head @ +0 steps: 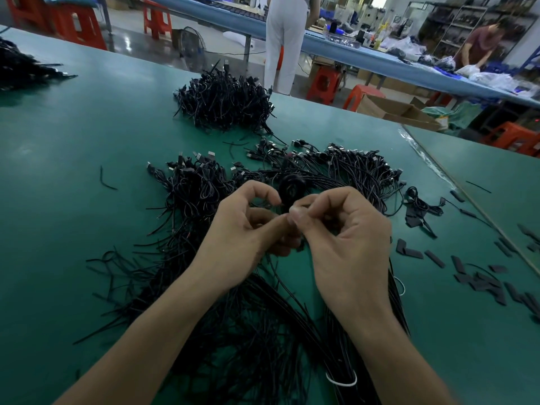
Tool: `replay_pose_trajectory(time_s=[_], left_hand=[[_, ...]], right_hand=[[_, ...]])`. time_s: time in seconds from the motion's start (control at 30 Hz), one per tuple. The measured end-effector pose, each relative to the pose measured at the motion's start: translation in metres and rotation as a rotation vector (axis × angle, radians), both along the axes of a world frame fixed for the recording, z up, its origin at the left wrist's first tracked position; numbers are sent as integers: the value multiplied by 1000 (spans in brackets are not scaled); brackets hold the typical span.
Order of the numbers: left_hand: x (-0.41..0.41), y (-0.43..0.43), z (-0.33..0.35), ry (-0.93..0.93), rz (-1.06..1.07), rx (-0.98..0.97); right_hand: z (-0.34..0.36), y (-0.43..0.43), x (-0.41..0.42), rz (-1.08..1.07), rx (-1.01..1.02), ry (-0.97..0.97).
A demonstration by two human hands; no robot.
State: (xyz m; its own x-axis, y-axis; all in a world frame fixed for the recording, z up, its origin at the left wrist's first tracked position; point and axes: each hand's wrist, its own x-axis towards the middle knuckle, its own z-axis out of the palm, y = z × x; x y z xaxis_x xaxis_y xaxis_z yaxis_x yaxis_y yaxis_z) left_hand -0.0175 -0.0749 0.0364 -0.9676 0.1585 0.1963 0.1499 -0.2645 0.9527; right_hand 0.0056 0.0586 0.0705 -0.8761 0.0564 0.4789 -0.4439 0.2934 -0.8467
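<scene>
Over cables (248, 331), hands (292, 226), seemingly mid-table (87, 141).

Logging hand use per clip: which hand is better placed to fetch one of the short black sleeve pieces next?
Right, probably. The right hand and left hand both pinch a cable, but the sleeve pieces lie scattered on the right side of the table, so the left would have to cross over.

No text, label, brand or number can be read. The cardboard boxes (380, 106) and the far shelves (455, 21) are shown too blurred for any marking to be made out.
</scene>
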Motion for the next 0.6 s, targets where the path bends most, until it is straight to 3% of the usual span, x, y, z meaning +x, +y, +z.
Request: replay_pose_trajectory(time_s=[0.23, 0.37, 0.5, 0.6], left_hand=[[-5, -5, 11, -240, -37, 294], [-4, -7, 0, -50, 61, 67], [-8, -15, -2, 61, 23, 24], [-14, -22, -6, 75, 145, -131]], right_hand=[[-7, 2, -3, 54, 1, -65], [-19, 3, -4, 69, -15, -142], [-29, 9, -9, 161, -152, -298], [-40, 22, -15, 106, 7, -444]])
